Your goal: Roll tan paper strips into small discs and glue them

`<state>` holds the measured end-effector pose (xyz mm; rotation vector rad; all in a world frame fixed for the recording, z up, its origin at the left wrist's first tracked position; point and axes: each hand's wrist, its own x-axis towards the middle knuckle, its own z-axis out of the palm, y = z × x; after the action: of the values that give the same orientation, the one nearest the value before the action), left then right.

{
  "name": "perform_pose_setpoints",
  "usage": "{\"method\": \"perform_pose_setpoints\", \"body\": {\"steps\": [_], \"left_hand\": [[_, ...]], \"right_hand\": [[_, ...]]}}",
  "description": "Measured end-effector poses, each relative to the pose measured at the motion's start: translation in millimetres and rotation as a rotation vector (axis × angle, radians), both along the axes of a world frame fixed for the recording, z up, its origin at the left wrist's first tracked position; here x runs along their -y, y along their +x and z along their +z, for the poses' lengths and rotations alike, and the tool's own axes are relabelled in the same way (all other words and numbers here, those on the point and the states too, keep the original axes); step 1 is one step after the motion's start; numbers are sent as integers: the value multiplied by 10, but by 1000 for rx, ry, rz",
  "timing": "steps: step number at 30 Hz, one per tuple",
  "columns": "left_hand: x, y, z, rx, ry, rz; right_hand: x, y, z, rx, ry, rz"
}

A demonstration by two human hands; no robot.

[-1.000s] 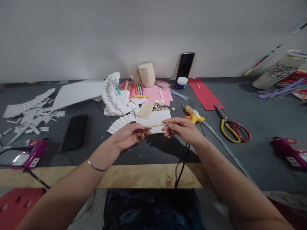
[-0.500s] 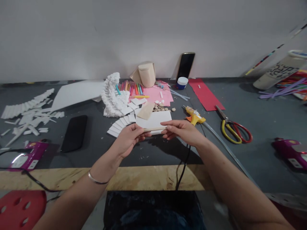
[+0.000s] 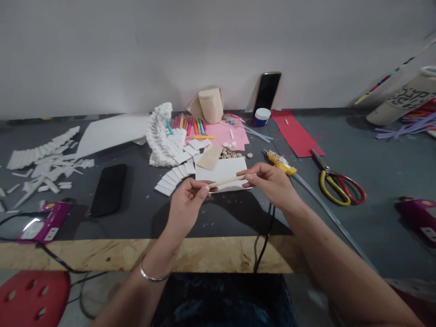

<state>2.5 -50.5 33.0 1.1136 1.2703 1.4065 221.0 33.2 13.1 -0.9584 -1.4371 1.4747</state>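
Between my two hands a thin beige stick (image 3: 226, 181) is held crosswise, tilted up towards the right; whether it is rolled paper or wood I cannot tell. My left hand (image 3: 190, 197) pinches its left end between thumb and fingers. At the other end, my right hand (image 3: 269, 181) has thumb and fingers closed on it. Beneath the stick lies a white board (image 3: 221, 171), with a beige paper piece (image 3: 210, 157) on its far left corner. Small brown pebbles (image 3: 233, 153) sit just behind the board. White foam squares (image 3: 175, 176) fan out at its left.
A yellow glue gun (image 3: 281, 162) and scissors (image 3: 335, 181) lie to the right. Leftward are a black phone (image 3: 109, 190), foam scraps (image 3: 47, 172) and a purple device (image 3: 47, 222). Behind stand a beige roll (image 3: 211, 106), a blue-white jar (image 3: 262, 116) and another phone (image 3: 267, 91). A cord (image 3: 265, 236) hangs over the edge.
The stick has tipped, its right end now higher, as my right hand rose slightly. My left hand has turned and its wrist moved right. The whole view has shifted slightly.
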Motion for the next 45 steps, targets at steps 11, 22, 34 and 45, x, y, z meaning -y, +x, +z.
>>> {"method": "perform_pose_setpoints", "body": {"steps": [11,22,34,45], "left_hand": [[-21,-150,66,-459,200,-48],[-174,-257,18,-226,116,-185],[-66,-100,65,91,-70,-328],[-18,-153,153,-72,-103,-230]], "right_hand": [[-61,28,-41,87,154,-75],[-69,27,-39,59,244,62],[-68,79,76,384,623,353],[99,83,269,441,324,595]]}}
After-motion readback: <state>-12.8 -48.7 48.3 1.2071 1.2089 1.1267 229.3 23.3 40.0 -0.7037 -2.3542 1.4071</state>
